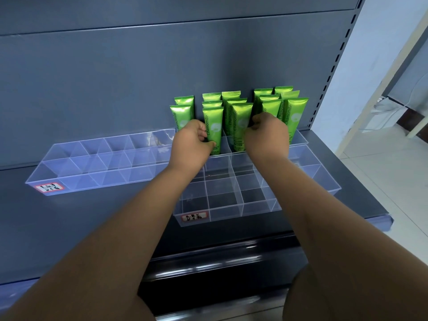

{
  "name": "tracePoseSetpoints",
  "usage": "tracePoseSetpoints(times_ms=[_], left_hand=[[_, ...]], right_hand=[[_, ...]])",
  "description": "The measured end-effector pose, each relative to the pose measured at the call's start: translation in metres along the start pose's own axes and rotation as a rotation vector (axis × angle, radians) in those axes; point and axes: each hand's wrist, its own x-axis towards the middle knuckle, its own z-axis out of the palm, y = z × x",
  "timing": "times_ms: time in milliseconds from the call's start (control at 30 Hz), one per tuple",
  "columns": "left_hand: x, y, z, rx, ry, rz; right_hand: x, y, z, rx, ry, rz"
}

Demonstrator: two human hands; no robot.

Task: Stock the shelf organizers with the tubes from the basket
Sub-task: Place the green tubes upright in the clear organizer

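Two tubes mid-placement: my left grip [193, 141] wraps one tube [213, 125], right grip [268, 135] pinches its neighbour [242, 121], both in the rear organizer [300, 138]. Risk, I'd say: crowded rows, a knock topples standing tubes [297, 111].

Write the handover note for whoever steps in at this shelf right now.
Left hand grips a green plastic Chamomile tube standing in the right-side clear acrylic divided organizer.
Right hand appears to pinch the neighbouring green tube.
Done: the other green tubes stand upright in that organizer's back rows.
To do: its front compartments and the left-side clear acrylic organizer hold no tubes. The basket is not in view.
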Motion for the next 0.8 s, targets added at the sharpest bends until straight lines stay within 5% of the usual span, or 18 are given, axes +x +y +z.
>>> tracePoseSetpoints(times_ms=[400,533,800], left_hand=[[-0.012,0.021,-0.016,-0.078,0.057,-0.11],[-0.039,0.038,-0.03,-0.033,0.137,-0.101],[-0.102,0.039,-0.089,0.491,0.006,-0.043]], right_hand=[[-0.033,-0.02,-0.023,-0.008,0.009,0.038],[-0.067,-0.039,-0.029,0.066,-0.017,-0.105],[-0.12,-0.075,-0.011,0.133,-0.163,-0.417]])
